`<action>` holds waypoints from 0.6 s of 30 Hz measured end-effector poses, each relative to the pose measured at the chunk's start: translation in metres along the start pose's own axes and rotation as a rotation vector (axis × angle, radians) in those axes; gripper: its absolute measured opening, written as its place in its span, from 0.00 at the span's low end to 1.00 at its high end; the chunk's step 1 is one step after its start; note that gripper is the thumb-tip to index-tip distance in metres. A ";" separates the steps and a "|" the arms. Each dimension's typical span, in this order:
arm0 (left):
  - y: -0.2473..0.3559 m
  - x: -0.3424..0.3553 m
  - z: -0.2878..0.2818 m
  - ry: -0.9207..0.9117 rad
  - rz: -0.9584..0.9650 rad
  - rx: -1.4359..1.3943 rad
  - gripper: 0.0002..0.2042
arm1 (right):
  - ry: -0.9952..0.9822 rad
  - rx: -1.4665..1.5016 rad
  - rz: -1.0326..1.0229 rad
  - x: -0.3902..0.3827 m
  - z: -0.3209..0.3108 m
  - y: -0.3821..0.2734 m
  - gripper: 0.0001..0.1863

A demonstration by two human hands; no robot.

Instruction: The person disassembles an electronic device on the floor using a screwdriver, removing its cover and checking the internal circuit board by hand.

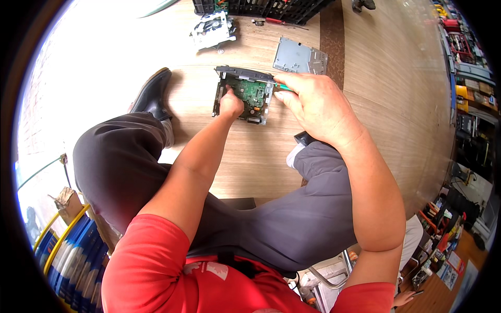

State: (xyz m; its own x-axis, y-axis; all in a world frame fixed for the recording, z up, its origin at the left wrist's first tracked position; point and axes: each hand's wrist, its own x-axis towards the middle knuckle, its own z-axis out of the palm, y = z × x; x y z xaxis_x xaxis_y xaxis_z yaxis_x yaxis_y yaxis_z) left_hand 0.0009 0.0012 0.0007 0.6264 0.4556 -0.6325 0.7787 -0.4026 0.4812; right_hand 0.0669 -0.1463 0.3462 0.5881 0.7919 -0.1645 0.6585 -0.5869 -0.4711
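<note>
An electronic unit [250, 94] with an exposed green circuit board and a black front panel along its top sits on the wood-look floor [381, 94] between my feet. My left hand [230, 104] grips the unit at its left part, fingers over the board and partly hidden. My right hand [318, 109] is closed on a green-handled screwdriver [283, 87], held at the right end of the black panel; the tool's tip is too small to make out. Just beyond lies a flat silver metal plate [297, 56].
A metal bracket assembly [213, 30], a red screwdriver [279, 22] and a black crate [261, 7] lie beyond. Shelves of tools [464, 83] line the right. Blue items in a yellow rack [73, 250] stand lower left. Another person's hand [403, 297] shows at lower right.
</note>
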 end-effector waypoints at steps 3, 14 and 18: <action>0.000 0.001 0.001 -0.002 0.001 0.005 0.42 | 0.006 0.005 -0.006 -0.001 0.001 0.002 0.16; -0.006 0.000 0.004 0.014 0.005 -0.034 0.42 | -0.026 0.033 0.012 0.001 0.000 0.001 0.12; 0.002 -0.016 0.007 0.021 0.006 -0.032 0.43 | -0.028 0.026 0.022 0.000 -0.001 0.002 0.12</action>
State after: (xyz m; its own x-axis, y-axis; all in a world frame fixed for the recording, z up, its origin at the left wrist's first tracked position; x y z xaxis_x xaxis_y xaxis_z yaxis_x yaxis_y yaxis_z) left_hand -0.0076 -0.0128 0.0076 0.6311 0.4701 -0.6170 0.7757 -0.3798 0.5041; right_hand 0.0686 -0.1479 0.3459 0.5886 0.7837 -0.1985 0.6334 -0.5997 -0.4890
